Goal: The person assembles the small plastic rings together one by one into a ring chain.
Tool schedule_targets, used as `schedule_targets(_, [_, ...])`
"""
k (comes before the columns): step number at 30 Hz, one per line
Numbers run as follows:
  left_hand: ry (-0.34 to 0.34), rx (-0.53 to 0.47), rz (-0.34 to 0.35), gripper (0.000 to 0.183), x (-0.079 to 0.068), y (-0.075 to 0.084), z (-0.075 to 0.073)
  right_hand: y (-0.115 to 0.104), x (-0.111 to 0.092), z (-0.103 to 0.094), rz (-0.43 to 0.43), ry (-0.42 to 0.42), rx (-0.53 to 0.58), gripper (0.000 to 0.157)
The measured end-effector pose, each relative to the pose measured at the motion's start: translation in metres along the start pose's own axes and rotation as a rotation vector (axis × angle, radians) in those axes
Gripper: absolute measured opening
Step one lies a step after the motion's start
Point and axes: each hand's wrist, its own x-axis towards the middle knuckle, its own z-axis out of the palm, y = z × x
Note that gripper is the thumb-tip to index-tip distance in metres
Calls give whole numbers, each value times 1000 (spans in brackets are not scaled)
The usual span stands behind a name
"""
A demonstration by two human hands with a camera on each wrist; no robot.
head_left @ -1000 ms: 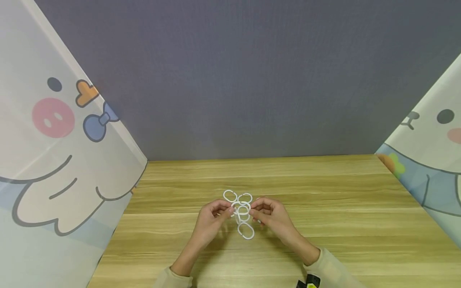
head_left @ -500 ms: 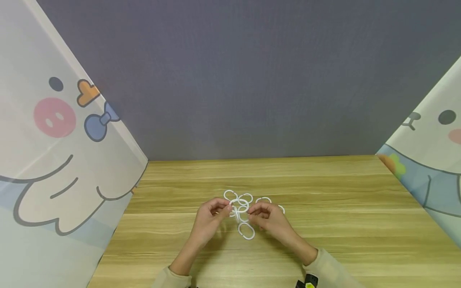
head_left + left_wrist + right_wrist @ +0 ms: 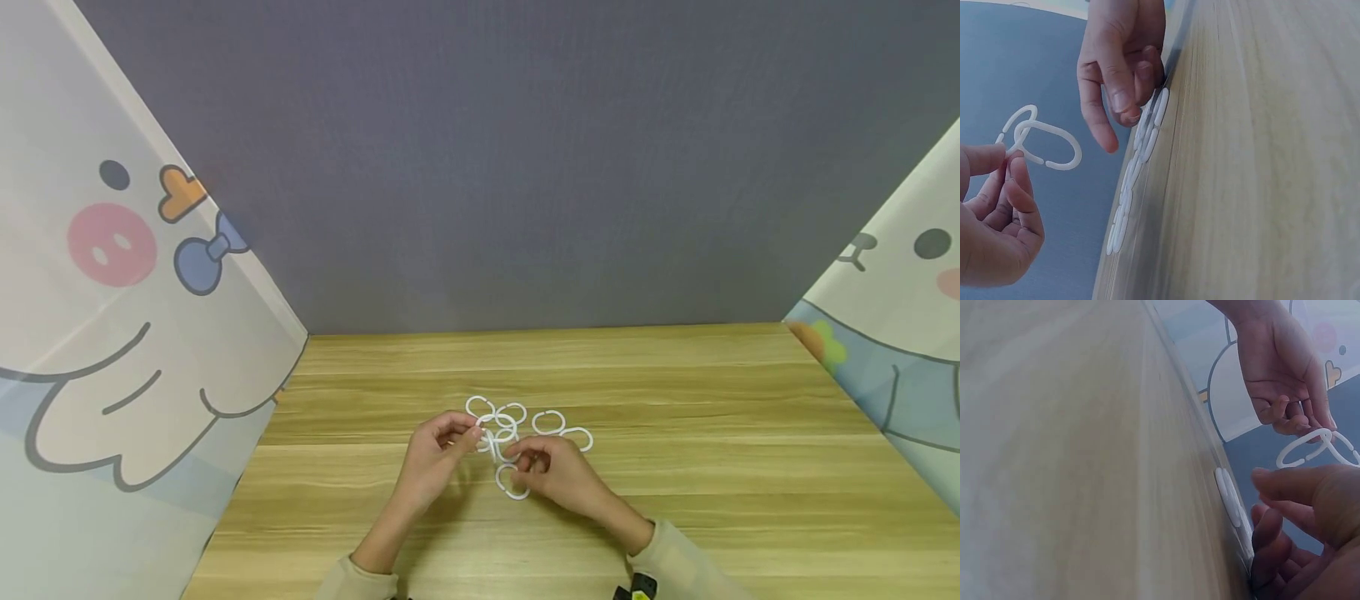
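Observation:
My left hand [image 3: 438, 450] pinches a white plastic C-shaped link between thumb and fingertips, above the table. Threaded through it is a second white link [image 3: 1077, 150], and the pair hangs out toward the right in the left wrist view. My right hand [image 3: 561, 477] holds nothing; its fingers are loosely bent, low over the near loose link [image 3: 516, 497], partly covering it. In the right wrist view the right hand's fingers [image 3: 1291, 484] stand apart from the held pair.
Several more white links lie flat on the wood-grain table [image 3: 675, 400]: far links [image 3: 480, 397] beyond the left hand, others [image 3: 550, 433] beyond the right. A grey panel [image 3: 525, 208] rises behind, with cartoon-printed panels [image 3: 247, 358] at the sides.
My right hand has let go of the linked pair and moved down toward the near loose link, uncovering two links behind it. The left hand keeps its pinch, almost still.

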Motion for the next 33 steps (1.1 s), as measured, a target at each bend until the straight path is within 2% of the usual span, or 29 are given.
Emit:
schedule_targets(10, [-14,-3,3,11,-1,0,-1,1,1,-2,-29,-42,-131,33])
schedule_targets(18, [-14,-3,-2,11,-1,1,-1,3,0,-2,-123,-58,-267,42])
schedule_targets(33, [-28,20,-6,11,-1,1,-2,0,-3,-4,-139,-59,-409,39])
